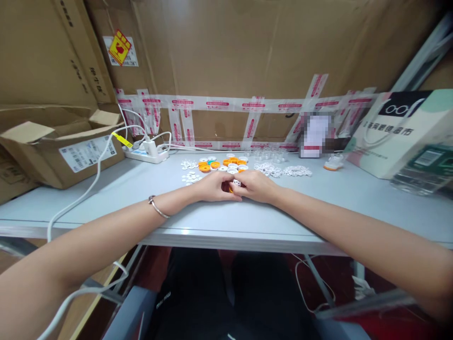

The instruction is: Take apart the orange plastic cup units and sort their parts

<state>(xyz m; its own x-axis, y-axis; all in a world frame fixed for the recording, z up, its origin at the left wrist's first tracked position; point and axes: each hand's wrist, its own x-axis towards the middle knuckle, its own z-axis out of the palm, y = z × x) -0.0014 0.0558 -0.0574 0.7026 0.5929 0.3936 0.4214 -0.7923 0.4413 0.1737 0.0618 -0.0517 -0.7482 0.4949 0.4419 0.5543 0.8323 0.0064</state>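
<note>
My left hand and my right hand meet above the table, fingers curled and fingertips touching. Between them shows a bit of an orange piece; the fingers cover most of it, so its full shape is hidden. Just behind the hands sits a group of round caps, some orange, some white. Small white discs lie left of the caps. To the right are heaps of small white rings and more white pieces. Clear small parts stand behind these.
A power strip with white cables and an open cardboard box are at the left. On the right are a phone, a small orange-and-clear item, a printed box and a plastic bottle. Taped cardboard walls the back.
</note>
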